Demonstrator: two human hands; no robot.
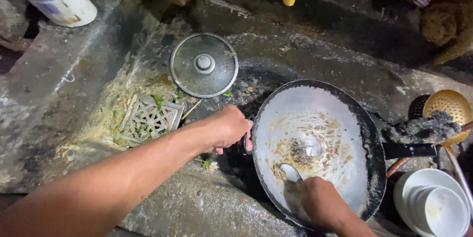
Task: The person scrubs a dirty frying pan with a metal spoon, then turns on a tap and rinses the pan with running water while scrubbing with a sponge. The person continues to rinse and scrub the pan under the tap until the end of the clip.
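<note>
The wok (320, 143), tilted on the wet stone floor (74, 94), was gripped at its rim by the left hand (227, 127); a spoon (290, 173), seemingly, was clamped in the right hand (322, 202) inside it.

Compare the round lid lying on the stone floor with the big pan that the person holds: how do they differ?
The glass lid is small, while the pan is much wider. The lid lies flat and untouched, its knob up; the pan is tilted, with the left hand gripping its rim and the right hand pressing a spoon inside it. The lid looks fairly clean; the pan carries brown food residue. Both are round.
</note>
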